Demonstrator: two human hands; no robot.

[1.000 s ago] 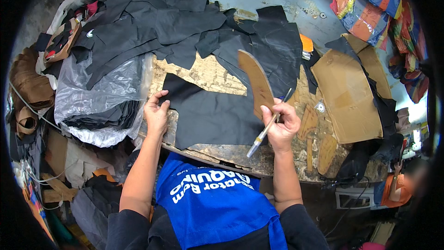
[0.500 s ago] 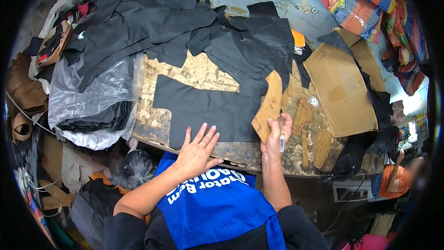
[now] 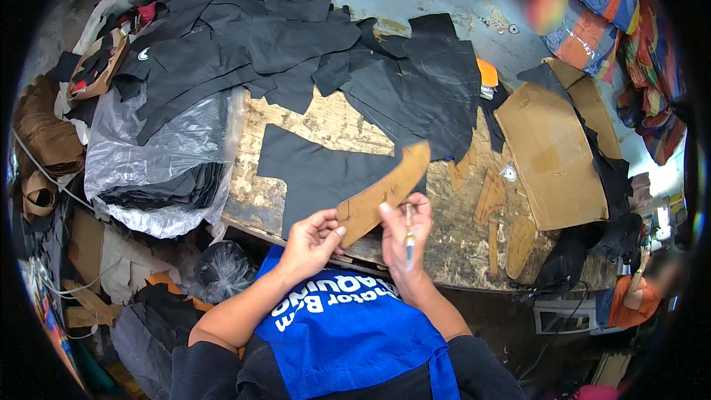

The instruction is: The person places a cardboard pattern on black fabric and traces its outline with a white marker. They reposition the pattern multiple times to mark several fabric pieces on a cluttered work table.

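Observation:
A long, curved brown pattern template (image 3: 384, 191) is held slantwise over the near edge of the worktable. The fingers and thumb of my left hand (image 3: 311, 243) pinch its lower left end. On its right side, my right hand (image 3: 407, 241) has a thumb on the template's face. That same hand also carries a slim pen-like marker (image 3: 409, 237), lying along the fingers with its tip pointing down. Under and behind the template lies a flat black sheet of leather-like material (image 3: 311, 170) with a notched left edge, partly covered by the template and my hands.
Many overlapping black sheets (image 3: 244, 41) are heaped at the back left, by a clear plastic bag (image 3: 159, 133) of black pieces. Smaller brown templates (image 3: 521, 244) and a cardboard box (image 3: 552, 167) sit at the right. Beyond them is a person in orange (image 3: 638, 300).
My left hand has lifted off the black sheet and taken hold of the template's lower end. The template has swung from near upright to a slant and moved left and nearer with my right hand.

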